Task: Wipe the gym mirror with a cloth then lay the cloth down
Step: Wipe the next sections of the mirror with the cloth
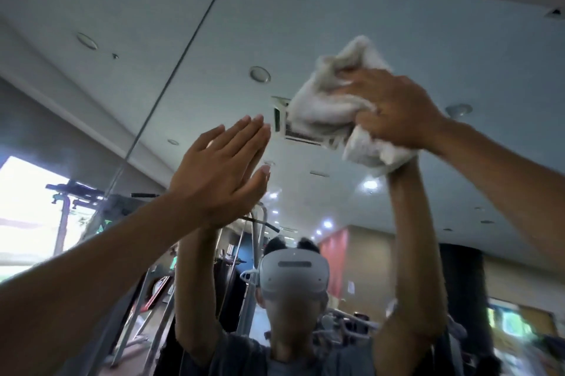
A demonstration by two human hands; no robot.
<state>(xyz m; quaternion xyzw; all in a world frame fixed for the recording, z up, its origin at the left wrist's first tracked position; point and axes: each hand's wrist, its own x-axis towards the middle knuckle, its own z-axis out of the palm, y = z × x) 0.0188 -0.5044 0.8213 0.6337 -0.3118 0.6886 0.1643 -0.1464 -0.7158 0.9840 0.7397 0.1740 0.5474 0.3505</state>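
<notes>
The gym mirror (397, 39) fills the view in front of me and reflects the ceiling and my raised arms. A bunched white cloth (324, 106) is pressed against the glass high on the right. My right hand (394, 112) grips it, fingers curled into its folds. To the left, my left hand (220, 170) is raised with straight fingers flat against the mirror, fingertips meeting their own reflection.
A seam between two mirror panels (183, 60) runs diagonally on the left. The reflection shows gym machines (253, 253), ceiling lights, an air vent (284, 121) and a bright window (27, 210) at the left edge.
</notes>
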